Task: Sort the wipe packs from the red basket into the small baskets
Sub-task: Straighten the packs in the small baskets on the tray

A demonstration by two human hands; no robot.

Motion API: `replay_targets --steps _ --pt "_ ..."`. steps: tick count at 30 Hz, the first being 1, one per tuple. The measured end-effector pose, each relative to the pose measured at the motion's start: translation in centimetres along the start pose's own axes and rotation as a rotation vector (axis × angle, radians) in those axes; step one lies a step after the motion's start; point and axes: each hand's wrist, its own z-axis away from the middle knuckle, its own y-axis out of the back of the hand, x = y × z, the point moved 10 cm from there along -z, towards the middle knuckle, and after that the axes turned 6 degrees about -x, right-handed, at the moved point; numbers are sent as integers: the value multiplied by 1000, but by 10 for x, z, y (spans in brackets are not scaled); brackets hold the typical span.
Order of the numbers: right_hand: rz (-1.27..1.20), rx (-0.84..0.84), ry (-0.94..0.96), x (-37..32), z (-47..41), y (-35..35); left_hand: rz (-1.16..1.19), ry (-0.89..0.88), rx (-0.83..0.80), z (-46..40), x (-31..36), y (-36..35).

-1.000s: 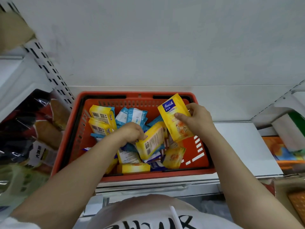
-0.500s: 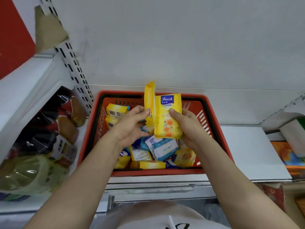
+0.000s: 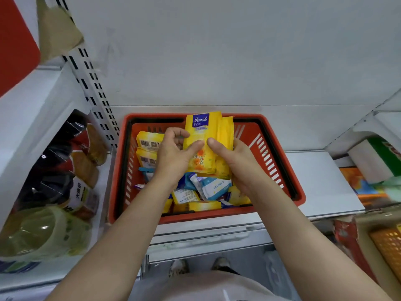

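The red basket (image 3: 280,170) sits on a white shelf and holds several yellow and blue wipe packs. Above it I hold two yellow wipe packs (image 3: 204,129) upright, stacked face to face. My left hand (image 3: 173,153) grips their left side and my right hand (image 3: 230,157) grips their right side, thumbs meeting on the front pack. More yellow packs (image 3: 149,142) lie at the basket's left, and blue and white packs (image 3: 212,185) lie under my wrists.
An orange small basket (image 3: 388,246) shows at the lower right edge. Snack bags and a yellow-green bottle (image 3: 41,233) fill the left shelf. A slotted shelf upright (image 3: 91,88) rises at the left. Boxes (image 3: 377,157) stand at the right. The white shelf (image 3: 319,181) extends right of the basket.
My left hand lifted a yellow pack out of the basket and brought it against the pack in my right hand. Both packs are now pressed together between both hands.
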Motion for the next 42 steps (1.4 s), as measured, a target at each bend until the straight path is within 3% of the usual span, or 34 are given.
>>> replay_targets --steps 5,10,15,20,26,30,33,36,42 --pt "-9 43 31 -2 22 28 18 53 -58 10 10 -22" --pt "36 117 84 -12 70 76 134 -9 -182 33 42 -74" --pt "-187 345 170 -1 156 169 215 -40 -244 82 62 -167" --pt "-272 535 251 27 283 280 349 98 -296 174 43 -294" --pt "-88 755 216 65 428 401 144 173 -492 284 16 -425" --pt "1 822 126 97 478 456 -85 165 -698 330 1 -482" --pt "-7 850 90 115 492 491 -118 248 -875 349 -10 -525" --pt "-16 838 87 120 492 531 -76 343 -848 339 -21 -563" --pt "52 872 37 98 497 649 120 447 -637 293 -42 -637"
